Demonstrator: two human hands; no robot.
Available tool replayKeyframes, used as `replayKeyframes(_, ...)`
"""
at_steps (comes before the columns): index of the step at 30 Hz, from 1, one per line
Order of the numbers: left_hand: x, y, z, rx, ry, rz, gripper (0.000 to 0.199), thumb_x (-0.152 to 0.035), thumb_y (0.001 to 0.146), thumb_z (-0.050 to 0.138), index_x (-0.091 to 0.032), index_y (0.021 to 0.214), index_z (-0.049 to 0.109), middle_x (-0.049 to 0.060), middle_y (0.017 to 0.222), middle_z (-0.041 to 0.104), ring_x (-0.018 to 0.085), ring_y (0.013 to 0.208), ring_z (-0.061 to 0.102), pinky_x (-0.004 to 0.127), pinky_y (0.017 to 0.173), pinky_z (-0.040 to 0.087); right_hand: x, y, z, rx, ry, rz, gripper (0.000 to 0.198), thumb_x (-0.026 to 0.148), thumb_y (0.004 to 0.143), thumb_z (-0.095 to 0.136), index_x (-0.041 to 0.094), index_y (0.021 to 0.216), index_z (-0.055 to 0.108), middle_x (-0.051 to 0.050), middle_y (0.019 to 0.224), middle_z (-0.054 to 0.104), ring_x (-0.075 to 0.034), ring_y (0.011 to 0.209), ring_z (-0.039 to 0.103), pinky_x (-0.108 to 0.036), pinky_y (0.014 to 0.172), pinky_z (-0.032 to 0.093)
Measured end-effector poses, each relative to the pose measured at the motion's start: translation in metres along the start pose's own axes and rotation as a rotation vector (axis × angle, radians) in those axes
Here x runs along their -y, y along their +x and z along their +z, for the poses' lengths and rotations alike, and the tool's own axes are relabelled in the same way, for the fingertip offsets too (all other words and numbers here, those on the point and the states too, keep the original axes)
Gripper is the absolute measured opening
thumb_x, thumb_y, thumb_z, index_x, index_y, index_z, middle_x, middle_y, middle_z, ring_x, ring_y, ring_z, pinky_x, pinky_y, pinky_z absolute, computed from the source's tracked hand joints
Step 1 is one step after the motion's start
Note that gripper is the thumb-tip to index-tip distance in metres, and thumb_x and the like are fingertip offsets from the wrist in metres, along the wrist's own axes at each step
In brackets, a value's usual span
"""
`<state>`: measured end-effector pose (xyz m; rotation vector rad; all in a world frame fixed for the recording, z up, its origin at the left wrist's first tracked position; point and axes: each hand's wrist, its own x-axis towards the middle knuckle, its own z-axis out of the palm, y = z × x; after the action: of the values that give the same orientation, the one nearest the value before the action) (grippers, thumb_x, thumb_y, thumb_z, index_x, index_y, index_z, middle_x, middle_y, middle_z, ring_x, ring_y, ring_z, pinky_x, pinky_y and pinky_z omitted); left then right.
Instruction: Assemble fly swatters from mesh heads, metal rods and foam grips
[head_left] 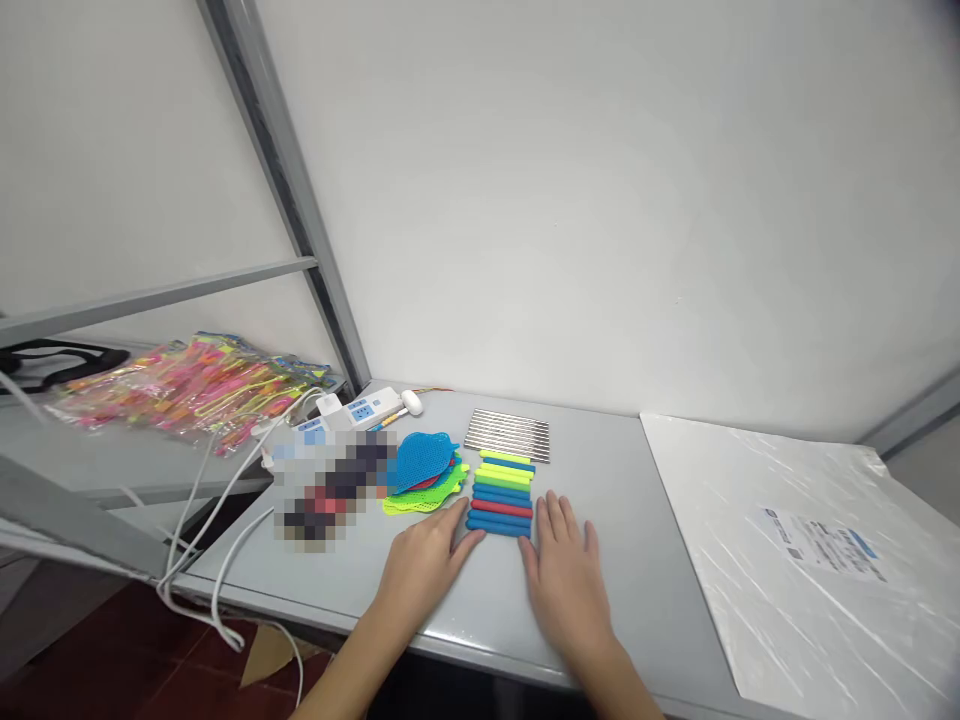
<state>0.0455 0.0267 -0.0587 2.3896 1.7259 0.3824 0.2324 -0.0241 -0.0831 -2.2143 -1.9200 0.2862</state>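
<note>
Slim blue, yellow, green, red plastic-looking rods [502, 494], rowed between front and back edges of worktop [641, 560]; likely light, stiff, prone to rolling; best squeezed by ends. Left hand [426, 550] half-curled, right hand [566, 575] spread, flanking row, neither gripping anything

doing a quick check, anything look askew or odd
White cables droop in loose loops off the left of the table, which looks untidy; the mesh pieces lie in an uneven pile, unlike the coloured sticks lined up beside them.

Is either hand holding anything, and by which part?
Nothing appears gripped: the left hand and right hand flank opposite ends of a row of rounded blue, red, green and yellow rods.
</note>
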Motion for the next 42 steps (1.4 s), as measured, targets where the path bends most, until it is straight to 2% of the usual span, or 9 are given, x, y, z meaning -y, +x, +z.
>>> replayKeyframes(6,-0.001,0.0,-0.002,0.003,-0.038,0.013,0.04,-0.046,0.092,0.049,-0.03,0.129,0.053,0.001,0.103,0.071,0.02,0.093,0.067,0.027,0.07,0.046,-0.001,0.001,-0.002,0.051,-0.011,-0.007,0.067,0.049,0.096,0.013,0.012,0.152,0.023,-0.003,0.158,0.011,-0.027,0.146,0.006,-0.054,0.115,0.008)
replayKeyframes(11,0.0,-0.001,0.002,-0.029,-0.092,0.08,0.047,-0.041,0.092,0.053,-0.026,0.136,0.046,0.005,0.123,0.064,0.022,0.109,0.062,0.03,0.085,0.049,-0.003,-0.004,0.002,0.0,-0.042,-0.002,0.068,0.052,0.096,0.018,0.013,0.15,0.027,-0.003,0.157,0.017,-0.026,0.146,0.011,-0.05,0.116,0.01)
replayKeyframes(14,0.002,-0.002,0.007,-0.026,-0.105,0.088,0.053,-0.041,0.09,0.056,-0.022,0.138,0.043,0.008,0.128,0.06,0.025,0.109,0.062,0.033,0.089,0.05,-0.008,-0.007,0.01,-0.049,-0.08,0.005,0.067,0.053,0.095,0.023,0.014,0.149,0.03,-0.003,0.156,0.023,-0.025,0.145,0.017,-0.05,0.116,0.013)
replayKeyframes(23,0.009,-0.007,0.006,0.033,-0.174,0.089,0.056,-0.036,0.088,0.06,-0.023,0.138,0.04,0.01,0.116,0.056,0.024,0.092,0.066,0.032,0.074,0.054,-0.018,-0.012,0.026,-0.188,-0.116,-0.047,0.067,0.057,0.094,0.032,0.023,0.151,0.025,-0.003,0.154,0.031,-0.023,0.143,0.024,-0.048,0.115,0.022)
replayKeyframes(29,0.011,-0.012,0.007,0.019,-0.21,0.098,0.034,-0.025,0.088,0.058,-0.026,0.121,0.051,0.005,0.103,0.052,0.019,0.078,0.065,0.03,0.066,0.054,-0.019,-0.012,0.029,-0.206,-0.139,-0.068,0.067,0.055,0.093,0.034,0.023,0.151,0.025,-0.003,0.154,0.031,-0.024,0.143,0.025,-0.05,0.114,0.024)
replayKeyframes(35,0.012,-0.012,0.012,-0.064,-0.144,0.147,0.024,-0.022,0.087,0.059,-0.026,0.111,0.057,0.004,0.094,0.052,0.018,0.077,0.063,0.028,0.065,0.053,-0.029,-0.01,0.044,-0.278,-0.103,-0.139,0.07,0.051,0.093,0.034,0.018,0.153,0.017,-0.01,0.154,0.031,-0.029,0.142,0.026,-0.055,0.112,0.025)
replayKeyframes(37,0.011,-0.011,0.013,-0.072,-0.129,0.142,0.02,-0.025,0.088,0.059,-0.028,0.108,0.059,0.003,0.093,0.052,0.017,0.074,0.063,0.027,0.063,0.052,-0.039,-0.012,0.038,-0.229,-0.057,-0.195,0.072,0.049,0.093,0.034,0.016,0.153,0.013,-0.011,0.154,0.029,-0.029,0.142,0.026,-0.056,0.112,0.026)
replayKeyframes(39,0.012,-0.01,0.014,-0.08,-0.104,0.145,0.016,-0.025,0.09,0.054,-0.028,0.105,0.06,0.002,0.09,0.052,0.017,0.072,0.063,0.026,0.062,0.051,-0.05,-0.011,0.021,-0.106,0.005,-0.243,0.07,0.049,0.093,0.036,0.017,0.153,0.017,-0.01,0.154,0.03,-0.028,0.14,0.03,-0.052,0.112,0.03)
replayKeyframes(42,0.014,-0.009,0.017,-0.107,-0.094,0.165,0.019,-0.03,0.094,0.044,-0.027,0.102,0.062,0.002,0.088,0.054,0.016,0.068,0.063,0.025,0.058,0.05,-0.062,0.003,-0.022,0.05,0.102,-0.231,0.058,0.051,0.093,0.036,0.023,0.143,0.042,-0.008,0.146,0.045,-0.027,0.13,0.046,-0.043,0.107,0.039)
